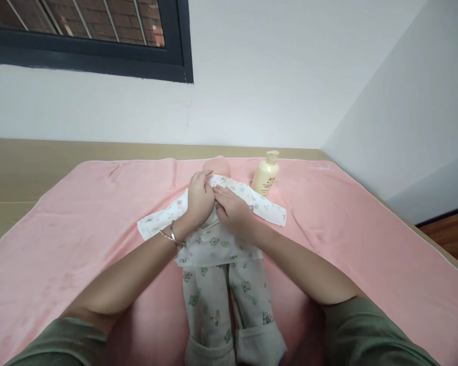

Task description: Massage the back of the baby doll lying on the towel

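Dressing layout, seen from above the wearer's arms. A baby doll (218,165) lies directly beneath the fingers on a pink blanket (351,223), its bald head just beyond them. The left fingers (200,178) curl over the upper front of the printed pajama top (213,246); the right fingers (224,193) lie extended beside them. Whether either set pinches cloth cannot be told. The printed trousers (209,300) lie on the near side of the fingers, and a pump bottle (265,177) stands beyond and to their right. The top is probably light, soft and easily rucked, best held at the hem or sleeve ends; the doll is likely firmer, smooth at the head, and better supported beneath the torso.
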`<state>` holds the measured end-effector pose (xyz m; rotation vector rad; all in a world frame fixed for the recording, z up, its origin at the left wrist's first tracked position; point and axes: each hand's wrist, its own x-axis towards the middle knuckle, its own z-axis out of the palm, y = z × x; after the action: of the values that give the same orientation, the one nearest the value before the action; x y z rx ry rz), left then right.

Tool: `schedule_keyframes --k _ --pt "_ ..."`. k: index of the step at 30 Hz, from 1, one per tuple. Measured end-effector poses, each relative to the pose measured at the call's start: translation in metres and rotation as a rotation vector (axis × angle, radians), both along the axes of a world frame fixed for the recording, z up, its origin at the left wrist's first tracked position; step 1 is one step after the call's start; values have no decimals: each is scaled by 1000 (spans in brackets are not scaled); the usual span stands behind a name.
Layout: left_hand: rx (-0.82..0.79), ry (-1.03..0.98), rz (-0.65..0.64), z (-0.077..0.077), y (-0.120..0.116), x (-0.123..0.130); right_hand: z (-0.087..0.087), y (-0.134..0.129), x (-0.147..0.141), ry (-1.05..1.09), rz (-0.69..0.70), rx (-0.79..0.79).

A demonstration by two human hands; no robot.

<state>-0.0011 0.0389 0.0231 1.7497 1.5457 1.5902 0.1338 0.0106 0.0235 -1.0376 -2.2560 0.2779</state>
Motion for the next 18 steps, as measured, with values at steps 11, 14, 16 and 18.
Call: schedule_keyframes --k 11,14,16,18 --pt "-50 115 19 -27 3 -9 4 37 25 -232 -223 -180" --pt "-46 97 23 -27 -1 -10 4 12 11 -278 -315 -95" --pt "-48 74 27 -26 -3 -10 3 -3 1 -286 -221 -1" --pt "-65 59 30 -26 -4 -10 2 -10 -5 -285 -72 46"
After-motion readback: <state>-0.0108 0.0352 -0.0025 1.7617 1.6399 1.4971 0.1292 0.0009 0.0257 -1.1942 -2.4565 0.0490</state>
